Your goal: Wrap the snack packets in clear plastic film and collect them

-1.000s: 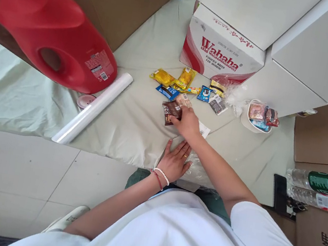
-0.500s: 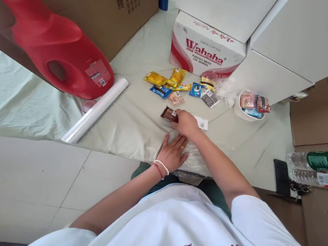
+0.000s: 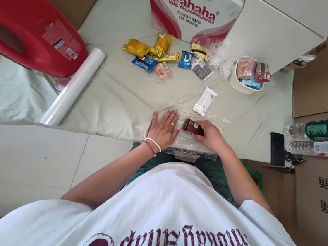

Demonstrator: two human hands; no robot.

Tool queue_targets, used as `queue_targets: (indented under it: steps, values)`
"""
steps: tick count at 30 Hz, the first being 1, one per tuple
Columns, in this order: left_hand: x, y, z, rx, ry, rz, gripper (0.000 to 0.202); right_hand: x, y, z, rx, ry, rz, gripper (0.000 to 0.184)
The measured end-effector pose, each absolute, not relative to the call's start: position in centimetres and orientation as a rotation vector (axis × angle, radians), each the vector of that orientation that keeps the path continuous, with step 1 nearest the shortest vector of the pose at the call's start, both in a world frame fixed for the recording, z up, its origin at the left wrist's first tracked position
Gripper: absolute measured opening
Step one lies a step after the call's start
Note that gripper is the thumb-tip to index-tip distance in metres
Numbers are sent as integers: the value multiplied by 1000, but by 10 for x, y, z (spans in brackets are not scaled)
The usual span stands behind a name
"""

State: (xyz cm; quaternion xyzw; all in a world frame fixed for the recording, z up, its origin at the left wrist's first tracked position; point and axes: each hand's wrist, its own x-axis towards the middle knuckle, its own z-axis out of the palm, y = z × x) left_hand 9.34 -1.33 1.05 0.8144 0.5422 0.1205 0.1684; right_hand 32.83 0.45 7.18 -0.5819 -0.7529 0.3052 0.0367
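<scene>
Brown snack packet (image 3: 194, 127): over clear plastic film (image 3: 181, 140), just on the near side of the white packet (image 3: 205, 101). Right hand (image 3: 212, 136) pinches its right end between thumb and fingers. Left hand (image 3: 163, 129) palm down, fingers stretched out, to the near left of the white packet. Beyond the white packet: grey-and-white packet (image 3: 202, 69), small blue packet (image 3: 186, 60). Round-cornered white tub (image 3: 240, 85) beyond and right of it; white roll (image 3: 74, 87) well left; Wahaha carton (image 3: 190, 12) farther beyond.
</scene>
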Motion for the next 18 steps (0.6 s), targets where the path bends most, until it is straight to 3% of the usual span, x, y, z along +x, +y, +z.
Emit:
queue_targets:
  steps: [7,12,18]
  values:
    - [95,-13,8,2336,1600,306,64,320,-10,69,-1992,-2324,743,52]
    - [95,-13,8,2350,1610,320,64,307,-7,78,-1945,-2575,417,41]
    - [96,-13,7,2342,1621,306,64,305,-12,78,-1891,-2651,437,34]
